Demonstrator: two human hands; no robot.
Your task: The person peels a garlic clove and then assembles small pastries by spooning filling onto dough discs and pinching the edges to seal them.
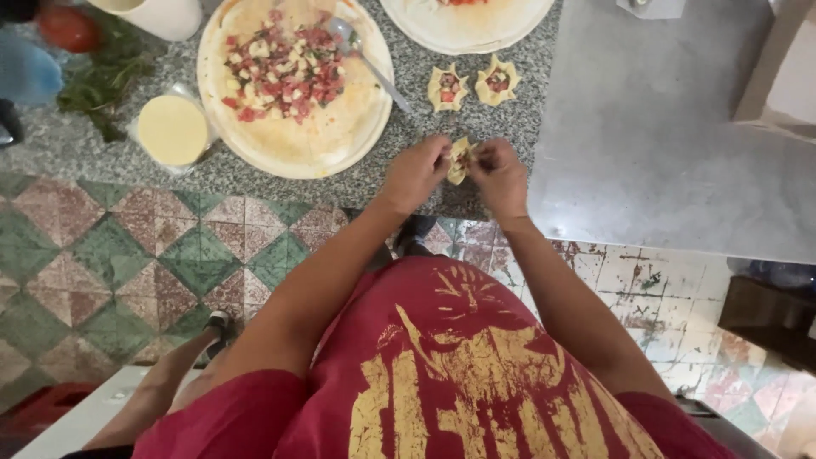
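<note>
The small pale dough parcel with dark and red filling (pixel 460 159) is mostly hidden between the two hands, so only its folded edge and a bit of filling show. It is held just above the near edge of the speckled grey granite counter (pixel 476 119). The left hand (pixel 416 172) pinches the parcel's left side with fingertips pressed together; the right hand (pixel 500 174) pinches its right side the same way.

Just beyond the hands, two finished open-topped dough cups (pixel 472 86) sit side by side on the counter. To the left lies a large round wooden plate of chopped red and white filling (pixel 293 140) with a metal spoon (pixel 367 61) resting in it. A second round plate (pixel 467 30) is cut off at the top edge. A small clear glass of yellow liquid (pixel 172 130) stands beside leafy greens (pixel 106 81).
</note>
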